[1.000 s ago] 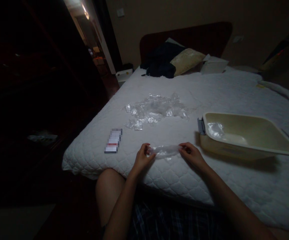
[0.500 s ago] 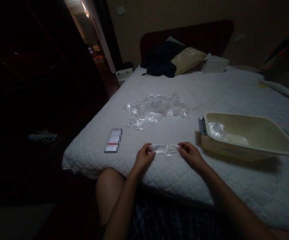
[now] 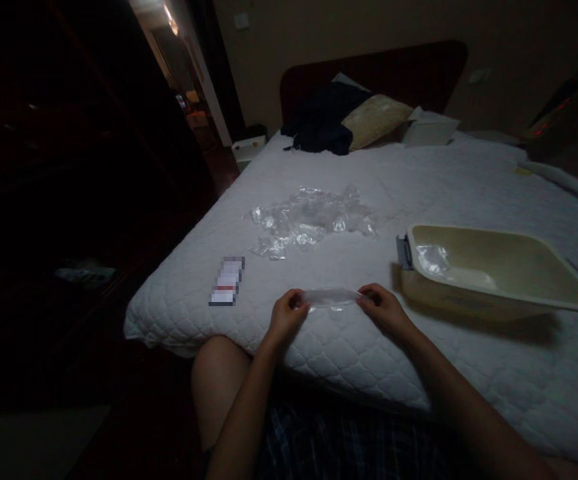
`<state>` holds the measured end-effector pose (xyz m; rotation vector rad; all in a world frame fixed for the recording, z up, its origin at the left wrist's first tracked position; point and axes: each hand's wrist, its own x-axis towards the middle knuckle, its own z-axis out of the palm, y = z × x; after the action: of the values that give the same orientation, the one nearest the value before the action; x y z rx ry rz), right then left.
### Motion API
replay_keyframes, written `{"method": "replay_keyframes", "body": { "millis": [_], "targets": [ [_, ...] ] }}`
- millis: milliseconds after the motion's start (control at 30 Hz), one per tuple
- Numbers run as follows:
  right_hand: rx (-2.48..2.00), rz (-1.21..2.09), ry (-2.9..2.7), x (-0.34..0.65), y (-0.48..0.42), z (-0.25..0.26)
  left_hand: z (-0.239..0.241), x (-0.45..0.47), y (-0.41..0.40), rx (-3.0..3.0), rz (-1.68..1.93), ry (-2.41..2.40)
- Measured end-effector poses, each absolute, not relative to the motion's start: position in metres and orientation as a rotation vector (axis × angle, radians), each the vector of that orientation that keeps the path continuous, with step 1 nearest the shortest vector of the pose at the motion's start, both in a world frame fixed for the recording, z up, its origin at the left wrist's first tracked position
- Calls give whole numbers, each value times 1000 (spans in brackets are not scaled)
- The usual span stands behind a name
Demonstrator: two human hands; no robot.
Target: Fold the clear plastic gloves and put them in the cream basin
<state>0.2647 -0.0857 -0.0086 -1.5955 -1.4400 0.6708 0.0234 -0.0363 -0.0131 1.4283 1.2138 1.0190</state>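
Between my two hands a clear plastic bag is stretched out sideways, just above the near edge of the bed. My left hand pinches its left end. The right end is pinched by my right hand. Beyond them on the mattress lies a loose spread of crumpled clear plastic bags. To the right stands a beige plastic bin with a grey handle clip, and a piece of clear plastic rests inside it at the left.
A phone lies on the white quilted bed left of my hands. Dark clothing, a tan pillow and a white box sit by the headboard. The left side of the room is dark.
The plastic between my hands has become smoother and tauter. Both hands stay in nearly the same place, and the other things have not moved.
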Motion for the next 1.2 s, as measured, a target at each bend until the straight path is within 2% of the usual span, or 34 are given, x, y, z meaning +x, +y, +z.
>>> {"method": "replay_keyframes", "body": {
  "millis": [367,633,967,1200],
  "targets": [
    [-1432,760,-1387,269,-90,-7,-7,14,-40,1633,986,1028],
    [-1360,553,-1683,275,-100,-4,-4,7,-40,2088,931,916],
    [-1461,291,-1964,275,-116,1,6,2,-44,2352,856,904],
    [-1503,55,-2188,272,-121,7,9,13,-54,2566,962,966]
  ]
}}
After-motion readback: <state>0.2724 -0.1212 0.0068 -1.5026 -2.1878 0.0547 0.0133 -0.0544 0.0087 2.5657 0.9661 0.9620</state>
